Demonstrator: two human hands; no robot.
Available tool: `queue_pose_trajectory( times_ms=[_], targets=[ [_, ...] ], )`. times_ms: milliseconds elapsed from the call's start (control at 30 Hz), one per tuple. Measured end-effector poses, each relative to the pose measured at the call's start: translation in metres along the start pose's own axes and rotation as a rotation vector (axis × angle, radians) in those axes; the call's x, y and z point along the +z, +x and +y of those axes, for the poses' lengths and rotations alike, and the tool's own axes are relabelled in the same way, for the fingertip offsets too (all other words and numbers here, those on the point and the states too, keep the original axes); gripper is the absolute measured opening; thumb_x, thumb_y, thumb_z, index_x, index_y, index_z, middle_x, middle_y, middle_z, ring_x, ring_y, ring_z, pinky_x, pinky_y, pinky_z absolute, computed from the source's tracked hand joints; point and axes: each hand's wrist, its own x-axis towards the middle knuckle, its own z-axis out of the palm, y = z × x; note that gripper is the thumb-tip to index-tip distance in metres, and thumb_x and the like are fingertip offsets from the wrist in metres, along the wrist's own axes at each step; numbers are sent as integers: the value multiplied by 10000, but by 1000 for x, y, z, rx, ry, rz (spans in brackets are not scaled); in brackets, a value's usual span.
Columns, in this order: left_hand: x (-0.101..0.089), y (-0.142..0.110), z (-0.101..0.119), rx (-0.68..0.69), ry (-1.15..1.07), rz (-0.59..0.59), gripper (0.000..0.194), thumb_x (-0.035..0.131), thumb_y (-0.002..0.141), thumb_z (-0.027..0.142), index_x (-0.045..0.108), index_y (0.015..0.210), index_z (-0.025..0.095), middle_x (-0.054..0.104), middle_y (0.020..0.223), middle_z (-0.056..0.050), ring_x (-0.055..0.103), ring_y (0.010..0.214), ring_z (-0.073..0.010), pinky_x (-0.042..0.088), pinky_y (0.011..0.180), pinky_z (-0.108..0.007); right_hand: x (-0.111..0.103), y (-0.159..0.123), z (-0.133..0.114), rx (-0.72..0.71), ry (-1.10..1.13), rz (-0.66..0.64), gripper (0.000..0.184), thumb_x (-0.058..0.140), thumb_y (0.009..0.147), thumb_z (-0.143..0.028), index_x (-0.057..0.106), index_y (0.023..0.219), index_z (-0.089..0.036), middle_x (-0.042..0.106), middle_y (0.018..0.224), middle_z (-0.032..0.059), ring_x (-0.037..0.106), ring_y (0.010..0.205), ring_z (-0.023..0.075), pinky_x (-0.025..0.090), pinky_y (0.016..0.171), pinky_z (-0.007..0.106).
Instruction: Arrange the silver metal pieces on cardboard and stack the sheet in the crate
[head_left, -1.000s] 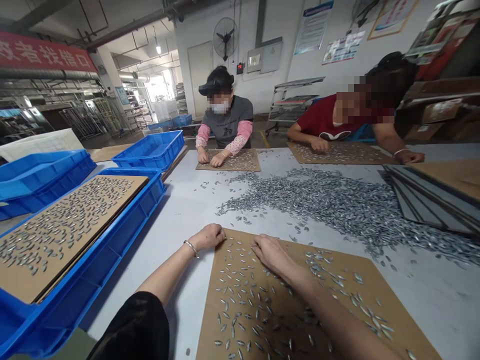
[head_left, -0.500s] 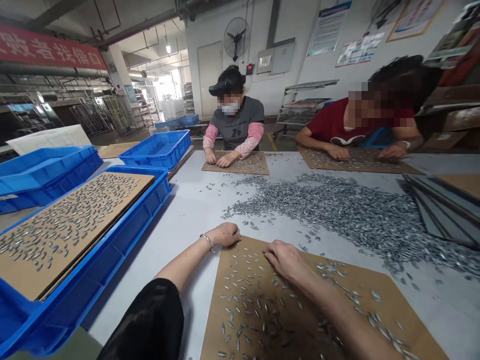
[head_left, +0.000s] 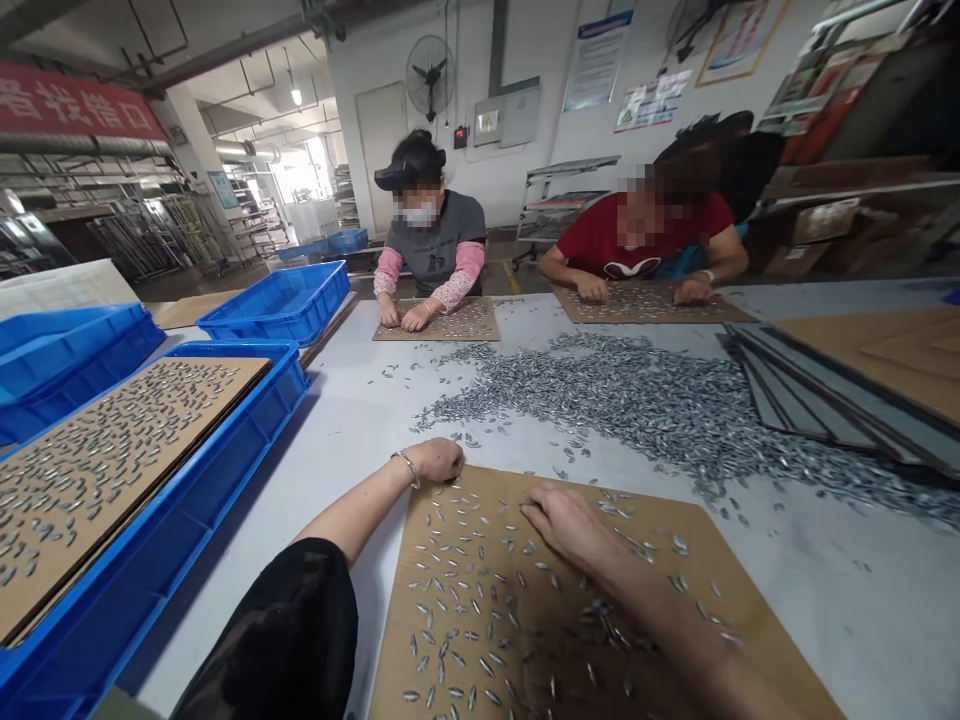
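Observation:
Small silvery leaf-shaped metal pieces (head_left: 455, 606) lie spread over a brown cardboard sheet (head_left: 675, 600) on the table before me. My left hand (head_left: 441, 460) is at the sheet's far left corner, fingers curled; what they grip, if anything, is hidden. Over the far half of the sheet, my right hand (head_left: 559, 515) has thumb and fingertips pressed together, low among the pieces; whether a piece is between them I cannot tell. The pieces stand in loose rows on the left and lie in clumps beside and under my right forearm.
A large heap of metal pieces (head_left: 600, 390) covers the middle of the white table (head_left: 352, 400). Stacked boards (head_left: 795, 390) are at the right. On the left, a blue tray (head_left: 217, 500) holds a piece-covered cardboard sheet. Two people work on sheets across the table.
The camera view swings right and back left. My left hand stays at the sheet's corner. My right hand shifts slightly over the sheet, and some pieces near its forearm lie differently.

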Motion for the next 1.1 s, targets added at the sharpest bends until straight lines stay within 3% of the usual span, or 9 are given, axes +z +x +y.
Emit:
queue_pose_trajectory(
  times_ms=[333, 533, 633, 767, 933, 1100],
  targets=[
    [7, -20, -11, -20, -38, 229, 292, 632, 1000, 379, 660, 1203, 171, 685, 1202, -85, 681, 1023, -216, 593, 896, -430, 4, 26, -24, 21, 6, -18, 171, 478, 952, -169, 648, 928, -167, 699, 984, 118, 628, 873, 206, 331, 698, 277],
    [17, -38, -25, 11, -116, 302, 238, 628, 1002, 379, 683, 1066, 156, 711, 1045, -50, 687, 914, -183, 589, 849, -393, 1, 38, -49, 78, 41, -82, 222, 521, 881, -153, 562, 672, -214, 569, 635, 24, 504, 590, 165, 253, 568, 290],
    [21, -45, -25, 29, -148, 335, 183, 585, 1011, 287, 685, 937, 153, 714, 929, -38, 668, 838, -166, 556, 822, -345, 0, 46, -54, 143, 55, -104, 256, 546, 856, -153, 519, 610, -221, 516, 588, 9, 467, 547, 156, 237, 550, 290],
    [26, -50, -21, 66, -194, 367, 191, 523, 935, 128, 666, 817, 175, 717, 847, -47, 627, 759, -156, 486, 750, -258, -6, 46, -53, 182, 60, -81, 198, 553, 878, -181, 575, 682, -209, 584, 667, 36, 502, 597, 163, 243, 565, 289],
    [29, -56, -18, 116, -252, 407, 188, 488, 916, 162, 643, 814, 193, 714, 880, -50, 625, 785, -169, 472, 762, -249, -6, 23, -54, 36, 66, -57, 162, 536, 923, -199, 605, 777, -199, 648, 775, 37, 556, 709, 158, 272, 619, 270],
    [35, -64, -25, 104, -292, 444, 196, 467, 929, 193, 640, 839, 195, 717, 905, -59, 637, 838, -184, 477, 813, -263, 4, 5, -59, -54, -89, -89, 168, 506, 955, -174, 637, 852, -198, 696, 933, 73, 619, 844, 190, 314, 679, 275]
  ],
)
